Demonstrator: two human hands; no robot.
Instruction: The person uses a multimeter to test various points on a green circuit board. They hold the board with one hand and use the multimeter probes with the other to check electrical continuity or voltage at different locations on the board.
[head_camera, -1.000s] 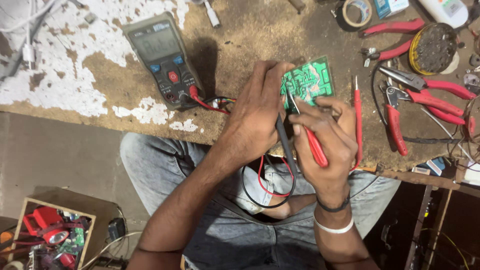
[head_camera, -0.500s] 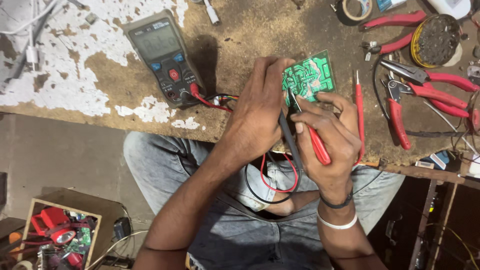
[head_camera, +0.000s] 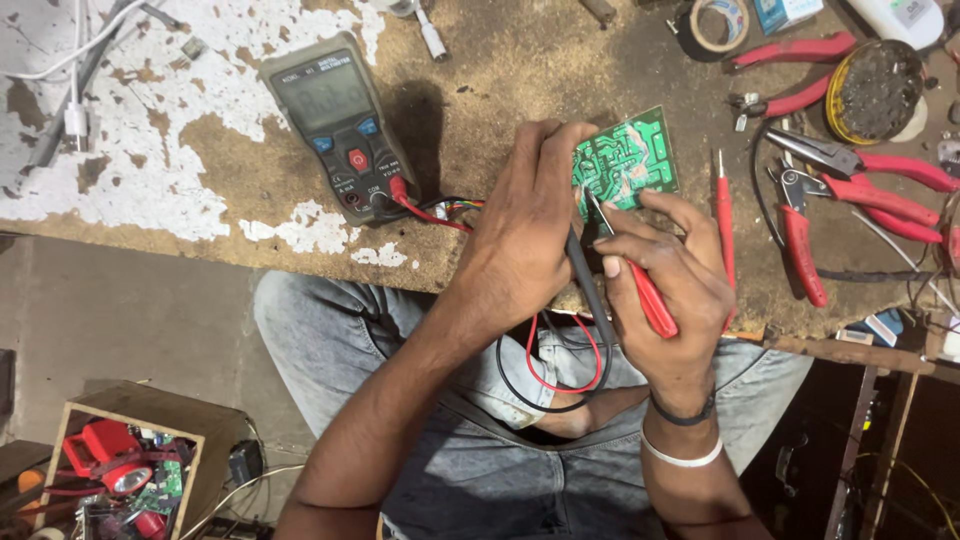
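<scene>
Leftmost, a grey multimeter (head_camera: 340, 125) lies face-up on the worn counter (head_camera: 150, 170), screen toward the person so it reads at a glance; its red and black leads (head_camera: 550, 370) loop off the edge over the lap. Left hand (head_camera: 525, 240) is closed around the black probe (head_camera: 588, 285), fingers curled over the near edge of the green circuit board (head_camera: 625, 160), apparently pinning it flat. Right hand (head_camera: 665, 290) pinches the red probe (head_camera: 645, 295) pen-style, metal tip angled onto the board's traces. Hands close together, nearly touching. Red-handled pliers (head_camera: 850, 185) and a loose red screwdriver (head_camera: 724, 215) lie further right, within reach.
</scene>
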